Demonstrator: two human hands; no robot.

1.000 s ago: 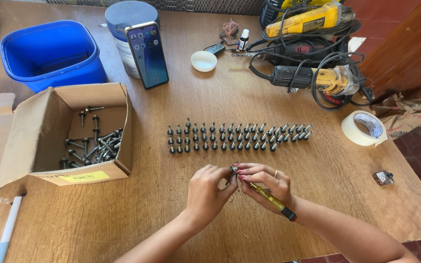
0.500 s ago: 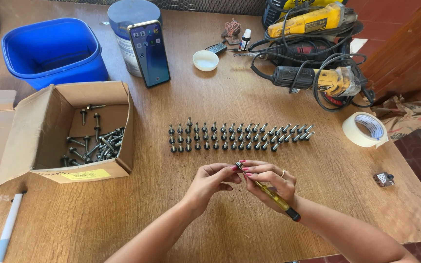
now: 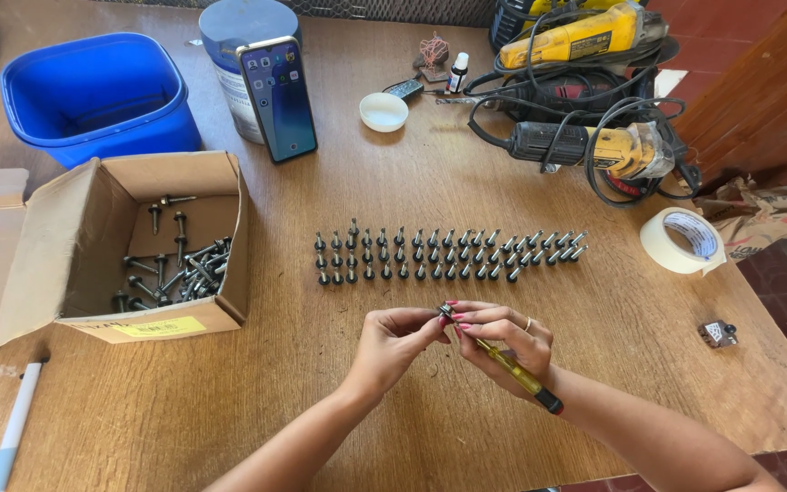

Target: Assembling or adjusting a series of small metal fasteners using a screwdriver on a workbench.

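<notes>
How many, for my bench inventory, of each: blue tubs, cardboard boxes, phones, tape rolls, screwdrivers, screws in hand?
Blue tub: 1
Cardboard box: 1
Phone: 1
Tape roll: 1
Screwdriver, in right hand: 1
Screw, pinched by left hand: 1
Total: 6

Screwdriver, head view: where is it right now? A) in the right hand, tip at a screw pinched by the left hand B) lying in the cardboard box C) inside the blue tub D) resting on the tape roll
A: the yellow-handled screwdriver lies along the right hand, its tip meeting the small screw that the left hand pinches above the table.
</notes>
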